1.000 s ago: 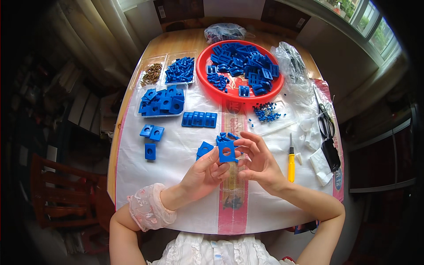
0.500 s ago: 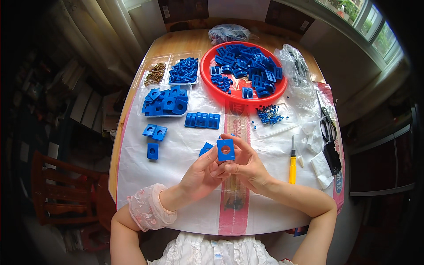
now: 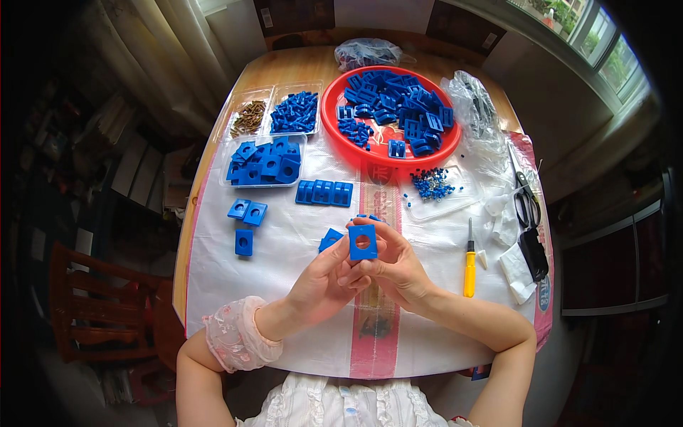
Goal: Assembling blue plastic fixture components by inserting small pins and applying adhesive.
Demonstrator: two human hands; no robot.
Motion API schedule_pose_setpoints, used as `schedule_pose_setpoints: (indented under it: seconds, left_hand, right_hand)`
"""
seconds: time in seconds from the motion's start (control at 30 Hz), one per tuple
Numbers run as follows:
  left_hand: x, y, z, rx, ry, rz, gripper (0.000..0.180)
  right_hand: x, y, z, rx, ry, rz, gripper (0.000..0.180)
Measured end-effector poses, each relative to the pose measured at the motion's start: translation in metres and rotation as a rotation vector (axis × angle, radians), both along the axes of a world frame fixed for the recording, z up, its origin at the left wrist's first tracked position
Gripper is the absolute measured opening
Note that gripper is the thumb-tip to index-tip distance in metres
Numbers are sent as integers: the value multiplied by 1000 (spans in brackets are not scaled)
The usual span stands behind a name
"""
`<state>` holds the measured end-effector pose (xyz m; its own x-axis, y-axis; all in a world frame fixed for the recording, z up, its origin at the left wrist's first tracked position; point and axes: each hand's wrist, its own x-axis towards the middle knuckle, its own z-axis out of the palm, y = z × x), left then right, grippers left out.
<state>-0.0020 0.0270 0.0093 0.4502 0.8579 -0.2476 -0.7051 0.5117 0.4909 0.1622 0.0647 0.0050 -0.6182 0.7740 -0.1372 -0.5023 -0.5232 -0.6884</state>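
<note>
Plate, blue square plastic with a round hole (image 3: 363,254): held up above the white woven plastic sheet (image 3: 263,306).
Left hand (image 3: 324,277): closed, pinching the plate's left side.
Right hand (image 3: 400,274): half-curled at its right side; can't tell if gripping.
Print: faded characters along the pink-edged stripe (image 3: 361,356), round blue emblem (image 3: 544,293) rightward.

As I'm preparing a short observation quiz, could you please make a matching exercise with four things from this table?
1. Square blue piece
2. Screwdriver
3. Red basin
4. Small brown pieces

A. Holds a heap of blue parts
B. Lie in a clear tray
C. Between the left hand and right hand
D. Has a yellow handle

Pairs: 1-C, 2-D, 3-A, 4-B.
</note>
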Motion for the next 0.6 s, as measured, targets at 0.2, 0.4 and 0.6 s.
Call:
schedule_pose_setpoints:
  seconds: [0.2, 0.4, 0.6]
  left_hand:
    - [0, -1, 1, -11, -1, 3, 39]
    - [3, -1, 4, -33, 38, 16, 38]
    - [2, -1, -1, -22, 37, 2, 35]
  right_hand:
    - [-1, -1, 3, 5, 37, 11, 66]
    - [0, -1, 4, -7, 24, 2, 65]
    - [-1, -3, 1, -7, 26, -23, 64]
